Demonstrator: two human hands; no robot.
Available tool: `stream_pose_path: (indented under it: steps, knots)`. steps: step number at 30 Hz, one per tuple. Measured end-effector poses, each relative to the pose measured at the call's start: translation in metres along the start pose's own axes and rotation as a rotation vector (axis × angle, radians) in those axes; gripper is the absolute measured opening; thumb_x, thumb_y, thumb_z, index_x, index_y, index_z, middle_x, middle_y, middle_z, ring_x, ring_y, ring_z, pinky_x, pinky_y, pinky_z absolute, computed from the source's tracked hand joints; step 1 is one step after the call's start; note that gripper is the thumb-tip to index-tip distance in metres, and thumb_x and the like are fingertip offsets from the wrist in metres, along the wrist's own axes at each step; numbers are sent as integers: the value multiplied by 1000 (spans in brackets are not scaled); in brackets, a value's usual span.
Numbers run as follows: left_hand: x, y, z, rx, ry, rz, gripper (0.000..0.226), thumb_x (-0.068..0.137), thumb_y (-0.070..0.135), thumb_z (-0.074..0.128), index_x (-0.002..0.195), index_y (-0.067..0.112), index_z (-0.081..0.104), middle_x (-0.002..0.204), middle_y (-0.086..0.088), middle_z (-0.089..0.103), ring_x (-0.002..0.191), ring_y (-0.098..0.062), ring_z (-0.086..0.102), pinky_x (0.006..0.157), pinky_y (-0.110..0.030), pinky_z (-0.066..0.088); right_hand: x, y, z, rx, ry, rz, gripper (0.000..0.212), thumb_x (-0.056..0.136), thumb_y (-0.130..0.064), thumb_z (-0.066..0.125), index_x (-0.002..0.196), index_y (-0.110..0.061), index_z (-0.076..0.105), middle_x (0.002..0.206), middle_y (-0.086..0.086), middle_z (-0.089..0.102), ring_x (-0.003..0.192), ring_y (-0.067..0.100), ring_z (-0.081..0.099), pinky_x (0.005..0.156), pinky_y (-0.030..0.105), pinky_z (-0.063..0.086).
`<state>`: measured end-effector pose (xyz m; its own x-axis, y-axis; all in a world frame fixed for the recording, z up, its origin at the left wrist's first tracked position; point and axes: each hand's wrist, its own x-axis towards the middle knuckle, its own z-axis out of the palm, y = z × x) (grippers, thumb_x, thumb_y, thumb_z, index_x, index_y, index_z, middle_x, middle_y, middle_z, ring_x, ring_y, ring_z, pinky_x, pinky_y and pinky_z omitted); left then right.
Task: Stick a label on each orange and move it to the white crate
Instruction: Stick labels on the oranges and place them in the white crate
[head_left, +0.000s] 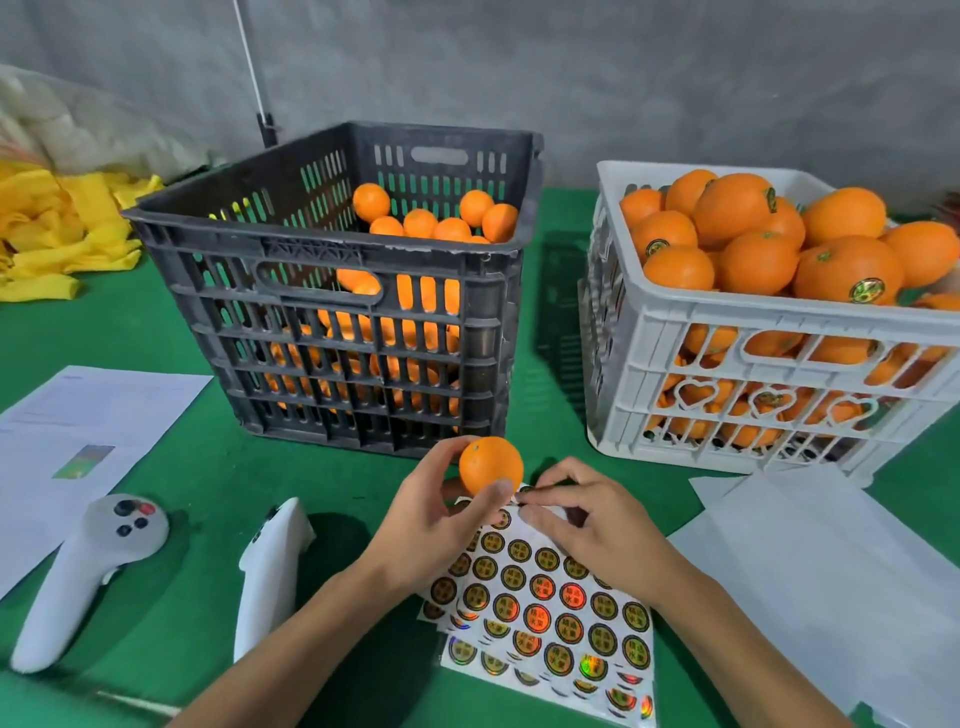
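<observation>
Fingers of left hand (431, 512) curl round an orange (491, 465); right hand (582, 525) fingertips pinch a label (524, 493) at the sheet (550, 613) edge, just beside the orange.

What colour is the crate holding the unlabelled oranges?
Dark grey, almost black. The crate shows best in the head view, left of the white crate.

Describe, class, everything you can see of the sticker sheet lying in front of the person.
The sticker sheet is white backing paper carrying rows of round, dark labels with gold rims, gold characters and a holographic shine. It lies flat on the green table, atop at least one more sheet, tilted askew. Its far edge, where some labels are gone, sits under the left hand holding an orange. The right hand pinches at that edge, apparently peeling a label.
</observation>
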<state>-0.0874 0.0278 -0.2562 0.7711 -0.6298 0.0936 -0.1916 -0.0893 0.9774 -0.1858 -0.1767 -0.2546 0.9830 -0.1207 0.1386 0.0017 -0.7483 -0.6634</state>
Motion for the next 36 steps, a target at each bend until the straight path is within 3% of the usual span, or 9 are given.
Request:
stream_pose_path:
  steps: [8, 15, 18, 23, 25, 28, 31, 34, 36]
  knots:
    - [-2, -1, 1, 61, -27, 25, 55, 85, 60, 76, 131, 40, 53, 118, 15, 68, 108, -13, 71, 86, -37, 63, 2, -1, 3, 177, 71, 113, 10, 95, -36, 71, 96, -31, 80, 97, -16, 64, 86, 15, 63, 83, 47, 52]
    - [0, -1, 5, 57, -17, 73, 55, 83, 57, 82, 129, 40, 57, 119, 10, 67, 108, -19, 70, 84, -37, 63, 0, -32, 1, -27, 597, 9, 17, 102, -29, 59, 99, -24, 75, 103, -20, 57, 95, 1, 60, 77, 23, 52]
    - [-2, 0, 12, 49, -28, 148, 50, 88, 43, 83, 132, 35, 59, 121, 6, 63, 110, -25, 67, 86, -36, 62, -12, -53, 6, -265, 573, -190, 24, 103, -31, 51, 109, -22, 72, 111, -16, 55, 99, 3, 57, 80, 22, 51]
    - [5, 13, 20, 174, 107, 382, 54, 91, 42, 77, 140, 42, 55, 132, 10, 53, 107, -21, 65, 84, -33, 60, -30, -78, 3, -381, 470, -162, 52, 104, -50, 37, 131, -20, 69, 138, -9, 62, 120, 8, 63, 105, 23, 48]
    - [20, 34, 31, 274, 205, 541, 58, 85, 41, 79, 138, 44, 55, 135, 17, 48, 117, -8, 59, 89, -21, 55, -25, -97, -9, -389, 538, -81, 65, 101, -62, 32, 143, -20, 58, 141, -8, 61, 120, 7, 64, 100, 14, 43]
    - [48, 87, 52, 318, 310, 622, 72, 86, 15, 80, 135, 56, 47, 138, 33, 37, 125, 11, 47, 94, -10, 48, -10, -120, -53, -415, 719, 55, 79, 87, -66, 58, 151, -21, 46, 133, -4, 67, 109, 11, 70, 86, 20, 55]
    - [84, 149, 71, 356, 256, 668, 73, 96, -2, 59, 145, 50, 44, 139, 25, 35, 119, 3, 51, 92, -13, 49, 5, -128, -119, -426, 808, 64, 65, 91, -53, 66, 141, -15, 55, 110, 1, 72, 93, 20, 72, 68, 31, 58]
    - [130, 210, 96, 426, 242, 761, 70, 92, -7, 52, 153, 27, 45, 139, 14, 35, 112, -14, 57, 87, -20, 46, 29, -120, -181, -519, 893, 136, 51, 101, -52, 47, 136, -15, 51, 94, 3, 69, 80, 24, 68, 54, 34, 46]
    - [161, 246, 112, 493, 203, 765, 73, 91, -6, 51, 156, 25, 40, 144, 12, 33, 119, -19, 54, 93, -27, 47, 48, -111, -218, -570, 924, 219, 57, 104, -53, 35, 144, -12, 44, 102, 6, 69, 90, 26, 68, 59, 34, 43]
